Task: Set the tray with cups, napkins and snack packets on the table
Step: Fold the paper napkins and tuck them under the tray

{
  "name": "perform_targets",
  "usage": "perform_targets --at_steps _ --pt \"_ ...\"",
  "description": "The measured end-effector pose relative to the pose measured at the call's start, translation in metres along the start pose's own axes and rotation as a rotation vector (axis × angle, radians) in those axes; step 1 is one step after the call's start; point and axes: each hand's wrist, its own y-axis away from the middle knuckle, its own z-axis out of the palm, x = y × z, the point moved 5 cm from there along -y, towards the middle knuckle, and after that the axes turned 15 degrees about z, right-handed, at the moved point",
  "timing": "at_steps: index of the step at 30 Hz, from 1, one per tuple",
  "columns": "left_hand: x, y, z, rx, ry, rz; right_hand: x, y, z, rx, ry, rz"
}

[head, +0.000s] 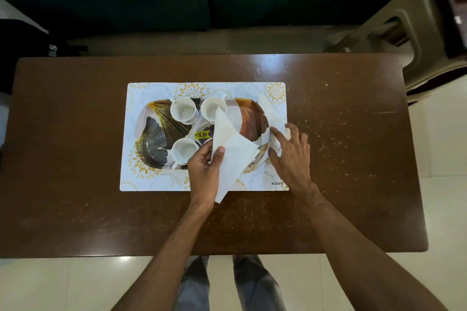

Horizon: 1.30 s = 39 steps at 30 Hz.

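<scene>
Brown wooden table (pixel 75 134) carries one white rectangular placemat with gold flower prints (pixel 151 180). On the placemat lies one oval tray printed with black and gold fan leaves (pixel 153 139). Three white ceramic cups (pixel 184 110) stand on the tray's left half, two far and one near. Two napkins show. The left hand (pixel 204 169) pinches one white paper napkin (pixel 233 149) between thumb and fingers over the tray's middle. The right hand (pixel 290 154), fingers spread, rests on the second white napkin (pixel 267 108) at the tray's right end.
</scene>
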Motion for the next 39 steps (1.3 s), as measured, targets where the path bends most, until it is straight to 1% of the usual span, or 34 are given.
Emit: perform_targets --at_steps 13,15,18,20,23,26,30,32,34,36,37,39 --pt "0.001 -0.004 -0.009 0.043 0.009 -0.016 -0.003 0.003 -0.013 -0.033 -0.061 -0.018" --pt "0.005 -0.005 -0.014 0.055 0.016 -0.025 -0.010 0.010 -0.025 0.011 -0.140 0.001" --pt "0.010 -0.009 -0.025 0.073 0.030 -0.032 -0.038 0.033 -0.047 0.099 -0.329 0.023" --pt "0.014 -0.013 -0.037 0.090 0.037 -0.033 -0.067 0.051 -0.059 0.105 -0.486 0.021" --pt "0.024 -0.022 -0.059 0.082 0.043 -0.018 -0.117 0.072 -0.070 -0.029 -0.738 0.001" --pt "0.037 -0.034 -0.093 0.072 0.034 0.027 -0.164 0.082 -0.075 -0.098 -0.838 -0.013" --pt "0.049 -0.051 -0.149 0.127 -0.096 0.120 -0.224 0.094 -0.069 -0.077 -0.734 -0.098" --pt "0.055 -0.055 -0.175 0.175 -0.172 0.183 -0.257 0.104 -0.060 -0.102 -0.699 -0.155" --pt "0.058 -0.060 -0.199 0.220 -0.190 0.217 -0.290 0.120 -0.047 -0.235 -0.723 -0.212" --pt "0.055 -0.068 -0.219 0.232 -0.151 0.195 -0.317 0.138 -0.029 -0.385 -0.711 -0.233" --pt "0.053 -0.072 -0.225 0.225 -0.130 0.165 -0.325 0.145 -0.020 -0.424 -0.688 -0.229" --pt "0.048 -0.078 -0.237 0.183 -0.129 0.086 -0.337 0.157 -0.001 -0.433 -0.633 -0.181"
